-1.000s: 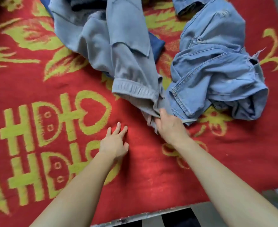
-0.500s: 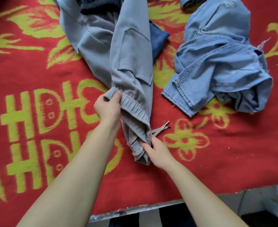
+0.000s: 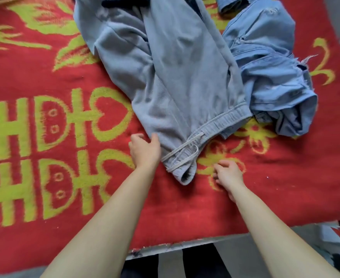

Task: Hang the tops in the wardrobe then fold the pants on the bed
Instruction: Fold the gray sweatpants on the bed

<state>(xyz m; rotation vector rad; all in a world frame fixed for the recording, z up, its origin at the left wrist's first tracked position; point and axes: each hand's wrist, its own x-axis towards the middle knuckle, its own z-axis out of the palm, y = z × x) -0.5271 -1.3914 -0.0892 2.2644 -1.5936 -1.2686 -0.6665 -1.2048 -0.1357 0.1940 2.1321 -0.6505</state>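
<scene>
Grey sweatpants (image 3: 181,87) had been dragged closer and released for folding; left hand (image 3: 145,152) rested open against them, right hand (image 3: 228,174) empty, relaxed.

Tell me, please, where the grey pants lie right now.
In the head view the grey pants lie centre on the red blanket, waistband end just right of the left hand, with the jeans against their right side.

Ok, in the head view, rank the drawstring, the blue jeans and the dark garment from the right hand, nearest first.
1. drawstring: just left of the right hand, on the grey pants.
2. blue jeans: up and to the right.
3. dark garment: top edge, far up-left.
</scene>
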